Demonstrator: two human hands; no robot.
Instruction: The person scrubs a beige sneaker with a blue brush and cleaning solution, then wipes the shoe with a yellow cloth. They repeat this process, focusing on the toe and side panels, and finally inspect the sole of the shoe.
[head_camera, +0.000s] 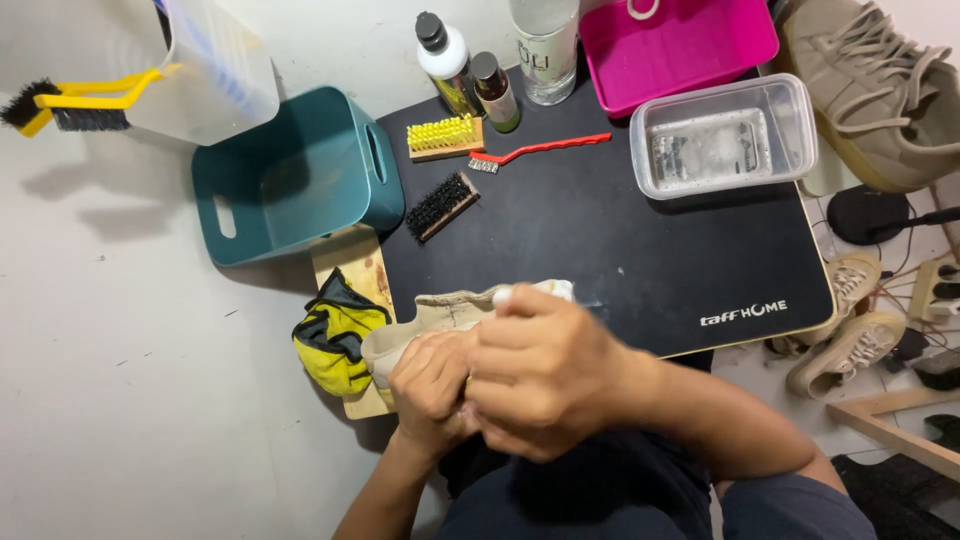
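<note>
Both of my hands close on a beige shoe at the near edge of the black mat: my left hand grips it from below, and my right hand is curled over the top with something white pinched at its fingertips, too hidden to name. Just left of the shoe lies a crumpled yellow and black cloth. Farther out on the mat sit three brushes and a clear plastic tub holding shallow cloudy water. Behind it a pink tray shows only a white ring at its far edge. At the left a teal bin lies tipped, nothing visible inside. Two small bottles and a clear container stand at the far edge.
</note>
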